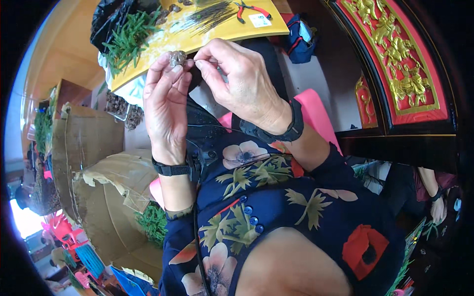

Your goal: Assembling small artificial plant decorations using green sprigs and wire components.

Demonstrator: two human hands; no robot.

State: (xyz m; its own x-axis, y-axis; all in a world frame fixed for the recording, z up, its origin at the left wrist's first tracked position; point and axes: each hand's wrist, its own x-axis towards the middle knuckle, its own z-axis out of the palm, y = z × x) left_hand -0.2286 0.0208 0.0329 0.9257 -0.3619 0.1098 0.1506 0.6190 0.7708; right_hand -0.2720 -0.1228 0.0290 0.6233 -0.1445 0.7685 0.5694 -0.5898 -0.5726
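The left hand (166,93) grips a small brown cone (177,58) between thumb and fingers, just past the near edge of the desk. The right hand (242,74) is close beside it, its thumb and forefinger pinched together next to the cone; whether they hold something thin is too small to tell. The hands are near each other, and each wrist wears a black band. On the yellow desk (170,43), beyond the hands, green sprigs (131,42) lie in a pile at the left, reaching over the near edge, with a black plastic bag (106,22) on their far side. Farther along are a few more brown cones (174,8), then a fanned bundle of thin dark sticks or wires (210,18). Pliers with red handles (240,15) lie toward the right, just beside a small white card (260,20). Right of the desk is a blue bag (300,42). At the near left stands a torn cardboard box (96,143), with more greenery (153,224) at its right side. On the far right is a carved gold-and-red panel (395,49); nearer, another person's hand (438,210) is at a green sprig (431,229).
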